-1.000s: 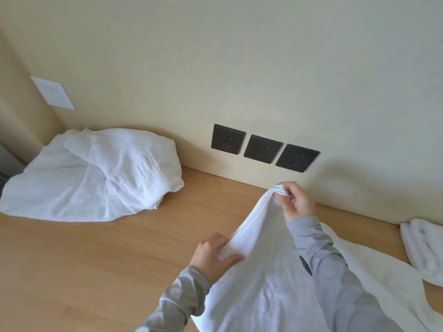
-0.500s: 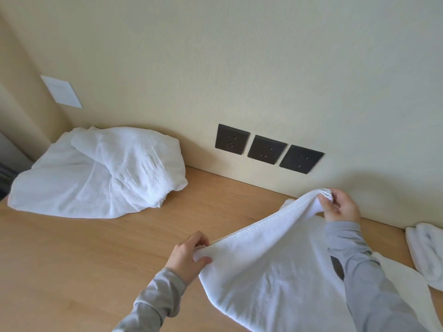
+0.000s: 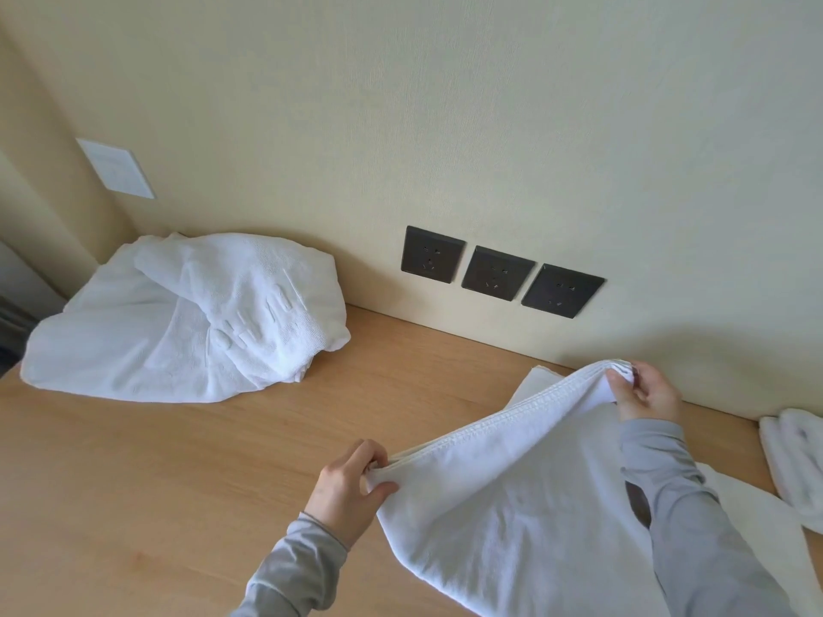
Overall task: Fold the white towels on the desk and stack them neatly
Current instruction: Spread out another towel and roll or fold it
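A white towel (image 3: 525, 496) is stretched above the wooden desk (image 3: 178, 474) between both hands. My left hand (image 3: 349, 492) pinches its near corner, low over the desk. My right hand (image 3: 645, 394) pinches the far corner, close to the wall. The doubled hem runs taut between them and the rest hangs down toward me. A crumpled white towel pile (image 3: 187, 318) lies at the back left of the desk. Another rolled or folded white towel (image 3: 795, 460) sits at the right edge, partly cut off.
Three dark wall sockets (image 3: 499, 271) sit just above the desk's back edge. A white wall plate (image 3: 116, 169) is on the left wall. Bare wood spans the left front between the pile and my left hand.
My hands have drawn apart, the left toward me and leftward, the right toward the wall on the right. The towel edge has gone from bunched to stretched out.
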`<state>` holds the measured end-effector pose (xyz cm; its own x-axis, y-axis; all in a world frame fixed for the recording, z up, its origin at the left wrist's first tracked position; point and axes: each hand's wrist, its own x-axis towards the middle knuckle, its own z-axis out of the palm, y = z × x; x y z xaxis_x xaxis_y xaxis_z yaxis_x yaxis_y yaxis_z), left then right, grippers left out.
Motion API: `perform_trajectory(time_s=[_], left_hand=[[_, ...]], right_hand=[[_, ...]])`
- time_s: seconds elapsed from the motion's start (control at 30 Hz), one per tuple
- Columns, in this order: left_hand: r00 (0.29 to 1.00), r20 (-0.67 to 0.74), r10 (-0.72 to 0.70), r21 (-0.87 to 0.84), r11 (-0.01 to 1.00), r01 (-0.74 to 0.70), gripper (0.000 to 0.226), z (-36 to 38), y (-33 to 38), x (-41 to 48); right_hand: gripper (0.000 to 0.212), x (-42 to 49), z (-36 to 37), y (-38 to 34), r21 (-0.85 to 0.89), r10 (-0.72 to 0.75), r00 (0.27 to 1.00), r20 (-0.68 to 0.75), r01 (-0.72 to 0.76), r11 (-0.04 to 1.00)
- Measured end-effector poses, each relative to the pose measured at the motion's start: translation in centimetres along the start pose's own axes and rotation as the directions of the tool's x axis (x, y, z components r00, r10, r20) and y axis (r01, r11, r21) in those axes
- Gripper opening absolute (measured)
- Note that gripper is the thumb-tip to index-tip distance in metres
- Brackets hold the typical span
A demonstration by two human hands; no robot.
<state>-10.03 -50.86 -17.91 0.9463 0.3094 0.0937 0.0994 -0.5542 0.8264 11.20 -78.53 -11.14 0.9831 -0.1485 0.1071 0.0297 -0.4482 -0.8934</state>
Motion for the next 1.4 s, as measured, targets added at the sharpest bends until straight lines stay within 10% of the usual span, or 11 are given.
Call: perform_trajectory(time_s=[0.57,1.0,1.4], left_hand=[[0.993,-0.097,0.067,0.188,0.981,-0.048,0.024,-6.1,-0.3,4.9],[0.933,-0.299,0.2,-0.183,0.948,-0.262,0.024,-11.4,14.2,13.7],[0.662,-0.54,0.52,-0.133,0.724,-0.677,0.013,-14.3,34.5,18.1]], right_hand=[[0.043,-1.0,0.3,-4.6,-0.025,-0.142,0.988,-0.065,0.14,0.99],[0.01,3.6,-8.7,-13.4,0.274,-0.244,0.901,-0.358,0.351,0.895],[0.009,5.4,-23.5,-23.8,0.388,-0.345,0.755,-0.558,0.604,0.696]])
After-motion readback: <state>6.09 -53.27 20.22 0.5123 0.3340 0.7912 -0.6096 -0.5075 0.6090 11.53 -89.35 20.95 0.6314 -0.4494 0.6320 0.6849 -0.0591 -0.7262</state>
